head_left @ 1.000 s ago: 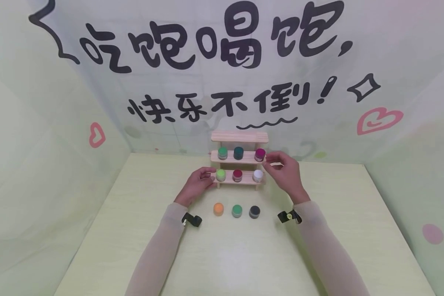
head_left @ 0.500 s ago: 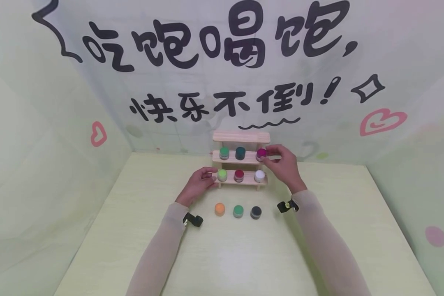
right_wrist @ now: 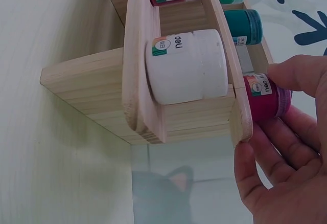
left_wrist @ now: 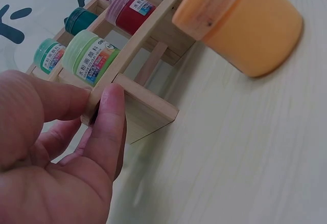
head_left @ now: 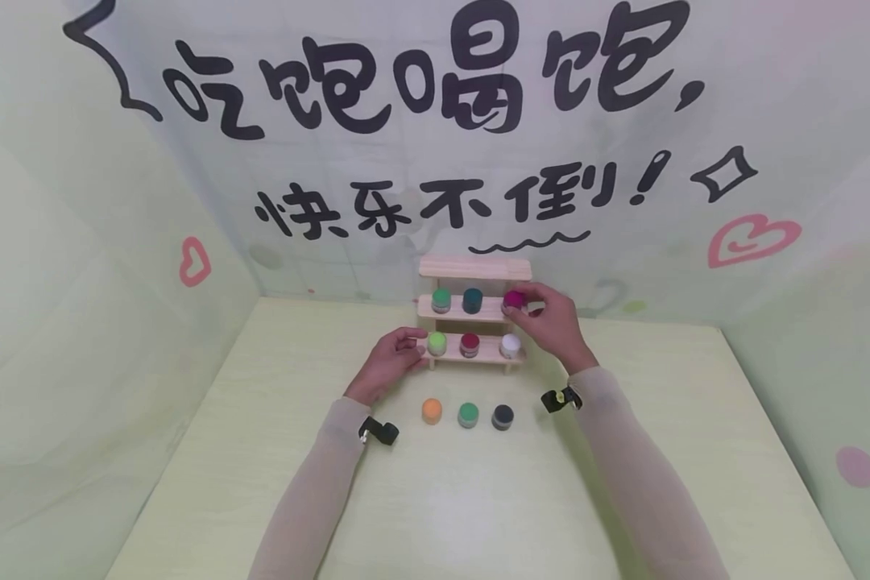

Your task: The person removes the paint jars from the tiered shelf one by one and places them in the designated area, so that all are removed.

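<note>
A three-tier wooden shelf (head_left: 474, 268) stands on the table, its top tier bare. My left hand (head_left: 386, 362) pinches the left end of the lowest tier between thumb and fingers, beside a light-green paint jar (left_wrist: 92, 58). My right hand (head_left: 557, 324) grips a magenta paint jar (right_wrist: 263, 98) at the right end of the middle tier, thumb on one side and fingers on the other. Left of it on that tier are a teal jar (head_left: 472, 300) and a green jar (head_left: 441, 300). A dark red jar (head_left: 469, 345) and a white jar (right_wrist: 189, 65) share the lowest tier.
On the table (head_left: 435, 499) in front of the shelf, an orange jar (head_left: 431, 410), a second green jar (head_left: 467, 415) and a black jar (head_left: 503, 416) form a row. A printed cloth backdrop (head_left: 362, 266) hangs right behind the shelf.
My right hand has moved slightly left, and its fingers have gone from the edge of the magenta jar to round it. The left hand keeps its hold on the shelf.
</note>
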{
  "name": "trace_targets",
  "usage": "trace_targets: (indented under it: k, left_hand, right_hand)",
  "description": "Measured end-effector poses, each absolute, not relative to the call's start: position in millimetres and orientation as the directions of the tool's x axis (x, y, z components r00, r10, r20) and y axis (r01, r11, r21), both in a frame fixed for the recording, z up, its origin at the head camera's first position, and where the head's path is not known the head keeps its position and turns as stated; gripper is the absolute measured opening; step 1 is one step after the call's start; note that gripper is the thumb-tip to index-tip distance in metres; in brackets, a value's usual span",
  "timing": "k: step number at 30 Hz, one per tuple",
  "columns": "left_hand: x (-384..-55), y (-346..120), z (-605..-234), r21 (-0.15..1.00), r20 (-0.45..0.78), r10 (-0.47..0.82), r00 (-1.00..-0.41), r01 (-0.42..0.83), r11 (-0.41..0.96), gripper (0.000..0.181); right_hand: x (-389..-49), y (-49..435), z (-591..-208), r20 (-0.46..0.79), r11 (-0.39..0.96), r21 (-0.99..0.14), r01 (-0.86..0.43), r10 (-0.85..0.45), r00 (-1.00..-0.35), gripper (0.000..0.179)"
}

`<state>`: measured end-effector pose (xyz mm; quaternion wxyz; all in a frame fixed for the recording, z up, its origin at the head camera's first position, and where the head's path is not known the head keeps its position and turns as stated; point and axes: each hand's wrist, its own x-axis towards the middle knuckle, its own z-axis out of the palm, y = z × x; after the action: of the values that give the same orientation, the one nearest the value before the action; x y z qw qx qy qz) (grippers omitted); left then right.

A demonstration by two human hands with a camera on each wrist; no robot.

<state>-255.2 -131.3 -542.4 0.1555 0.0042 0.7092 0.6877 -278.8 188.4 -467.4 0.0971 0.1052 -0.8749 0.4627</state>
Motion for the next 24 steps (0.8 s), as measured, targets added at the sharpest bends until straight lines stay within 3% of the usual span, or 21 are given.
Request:
trace_targets:
  k: [24]
  left_hand:
    - [-253.2, -130.1, -542.5, 0.977, -0.214, 0.196, -0.957, -0.213, 0.024, 0.036]
  right_hand:
    - [-246.3, 180.8, -460.2, 0.250, 0.496, -0.826, -0.266, -0.101, -0.963, 0.043]
